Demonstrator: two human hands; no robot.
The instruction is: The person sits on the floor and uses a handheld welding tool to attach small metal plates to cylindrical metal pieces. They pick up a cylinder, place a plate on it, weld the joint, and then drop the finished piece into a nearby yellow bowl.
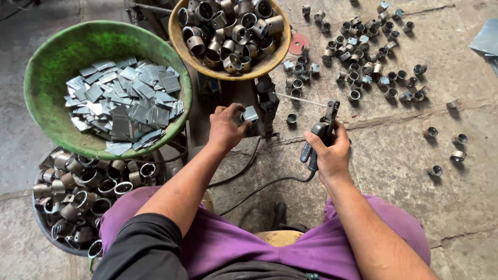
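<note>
Gripping metal pc (249, 114) w/ left hand (226, 126), underside hidden

Soft, even daylight; faint shadows, dull metal glints, sharp focus, perhaps slight edge distortion.

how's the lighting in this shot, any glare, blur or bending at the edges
Head view: soft, even daylight with short shadows beside the floor rings; mild glare on the metal plates; left hand and right hand sharp; wide-lens curving bends the green bowl.
</note>
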